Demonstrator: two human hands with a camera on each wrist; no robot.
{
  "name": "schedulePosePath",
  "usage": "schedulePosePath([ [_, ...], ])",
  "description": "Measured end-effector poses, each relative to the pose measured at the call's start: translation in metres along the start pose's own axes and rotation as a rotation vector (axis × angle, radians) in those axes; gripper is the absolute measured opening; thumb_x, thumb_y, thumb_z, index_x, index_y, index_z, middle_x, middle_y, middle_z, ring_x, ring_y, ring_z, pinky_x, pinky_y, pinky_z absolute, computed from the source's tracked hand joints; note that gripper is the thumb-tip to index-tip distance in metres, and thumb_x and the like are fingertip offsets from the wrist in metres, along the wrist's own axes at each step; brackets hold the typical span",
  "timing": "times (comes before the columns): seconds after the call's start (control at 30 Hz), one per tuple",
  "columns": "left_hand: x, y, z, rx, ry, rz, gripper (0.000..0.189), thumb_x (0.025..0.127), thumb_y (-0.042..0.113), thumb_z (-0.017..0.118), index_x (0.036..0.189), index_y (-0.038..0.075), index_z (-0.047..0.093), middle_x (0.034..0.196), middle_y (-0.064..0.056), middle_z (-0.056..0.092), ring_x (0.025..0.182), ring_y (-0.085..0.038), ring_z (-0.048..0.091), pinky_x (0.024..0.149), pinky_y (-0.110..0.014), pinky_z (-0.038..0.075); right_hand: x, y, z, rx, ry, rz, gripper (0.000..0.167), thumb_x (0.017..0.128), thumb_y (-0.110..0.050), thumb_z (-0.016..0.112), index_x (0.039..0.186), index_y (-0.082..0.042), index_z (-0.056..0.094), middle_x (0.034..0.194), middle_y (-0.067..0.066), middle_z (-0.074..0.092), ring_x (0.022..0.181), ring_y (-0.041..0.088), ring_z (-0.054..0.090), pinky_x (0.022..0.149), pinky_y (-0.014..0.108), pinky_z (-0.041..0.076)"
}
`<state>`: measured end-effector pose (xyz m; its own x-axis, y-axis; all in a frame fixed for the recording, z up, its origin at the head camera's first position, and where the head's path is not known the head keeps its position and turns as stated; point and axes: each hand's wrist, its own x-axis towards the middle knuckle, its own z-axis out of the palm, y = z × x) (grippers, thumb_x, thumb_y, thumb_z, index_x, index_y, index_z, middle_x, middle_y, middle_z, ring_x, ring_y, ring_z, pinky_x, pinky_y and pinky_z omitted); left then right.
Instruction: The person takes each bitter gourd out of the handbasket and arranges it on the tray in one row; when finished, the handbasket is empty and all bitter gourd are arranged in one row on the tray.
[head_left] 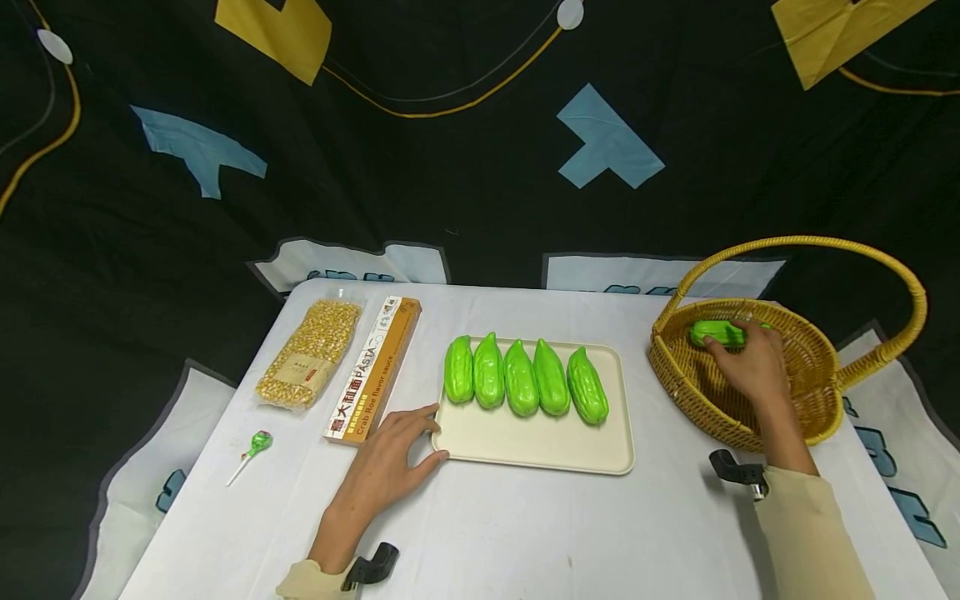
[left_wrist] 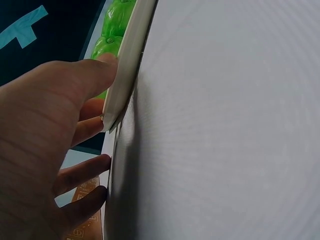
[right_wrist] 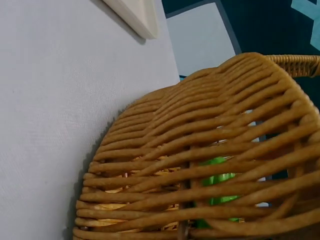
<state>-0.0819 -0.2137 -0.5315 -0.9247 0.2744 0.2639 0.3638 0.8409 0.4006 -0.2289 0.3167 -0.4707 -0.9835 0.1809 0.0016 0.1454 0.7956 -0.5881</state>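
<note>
Several glossy green bitter melons [head_left: 521, 379] lie side by side on a cream tray [head_left: 525, 446] mid-table. At the tray's front left corner is my left hand [head_left: 386, 458], thumb and fingertips touching the rim, fingers spread and fairly straight. My right hand [head_left: 753, 362] reaches down into a yellow wicker basket [head_left: 675, 383] on the right and grips a green bitter melon [head_left: 716, 333] near its far wall. In the right wrist view the basket's weave [right_wrist: 210, 130] hides that hand; bits of green bitter melon [right_wrist: 220, 185] show through the gaps.
Left of the tray stand a pasta box [head_left: 375, 367] and a bag of yellow kernels [head_left: 311, 350]. A green-wrapped lollipop [head_left: 258, 443] lies near the table's left edge. The basket's tall handle [head_left: 810, 242] arches above my right hand. A dark curtain [head_left: 465, 200] hangs behind the table.
</note>
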Motion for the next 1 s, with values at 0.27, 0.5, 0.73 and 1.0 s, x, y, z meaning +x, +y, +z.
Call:
schedulePosePath([
  [0.27, 0.0, -0.001, -0.001, 0.003, -0.005, -0.005, 0.037, 0.09, 0.038, 0.09, 0.116, 0.017, 0.075, 0.152, -0.002, 0.065, 0.133, -0.027, 0.062, 0.116, -0.045, 0.052, 0.011, 0.002, -0.003, -0.019, -0.033, 0.009, 0.074, 0.109, -0.037, 0.056, 0.158, 0.013, 0.035, 0.157, 0.049, 0.027, 0.142, 0.064, 0.031, 0.108, 0.076, 0.039],
  [0.5, 0.0, -0.001, 0.0, 0.004, -0.012, -0.014, 0.037, 0.09, 0.039, 0.09, 0.116, 0.017, 0.075, 0.152, -0.002, 0.064, 0.133, -0.027, 0.063, 0.115, -0.045, 0.053, 0.018, 0.004, -0.007, -0.06, -0.094, 0.053, 0.076, 0.109, -0.041, 0.054, 0.16, 0.011, 0.032, 0.158, 0.05, 0.024, 0.147, 0.068, 0.023, 0.115, 0.079, 0.03],
  [0.73, 0.0, 0.0, 0.001, 0.011, -0.015, -0.02, 0.037, 0.089, 0.038, 0.09, 0.116, 0.017, 0.076, 0.152, -0.002, 0.065, 0.133, -0.027, 0.063, 0.114, -0.046, 0.053, 0.021, 0.006, -0.011, -0.094, -0.134, 0.031, 0.078, 0.109, -0.043, 0.053, 0.16, 0.012, 0.03, 0.154, 0.05, 0.027, 0.145, 0.066, 0.024, 0.115, 0.08, 0.03],
  [1.0, 0.0, 0.001, 0.0, 0.012, -0.014, -0.021, 0.037, 0.089, 0.038, 0.09, 0.116, 0.017, 0.076, 0.152, -0.003, 0.065, 0.132, -0.027, 0.063, 0.115, -0.046, 0.053, 0.023, 0.007, -0.012, -0.051, -0.15, 0.041, 0.069, 0.111, -0.045, 0.049, 0.154, 0.007, 0.041, 0.152, 0.049, 0.023, 0.139, 0.065, 0.028, 0.104, 0.079, 0.04],
])
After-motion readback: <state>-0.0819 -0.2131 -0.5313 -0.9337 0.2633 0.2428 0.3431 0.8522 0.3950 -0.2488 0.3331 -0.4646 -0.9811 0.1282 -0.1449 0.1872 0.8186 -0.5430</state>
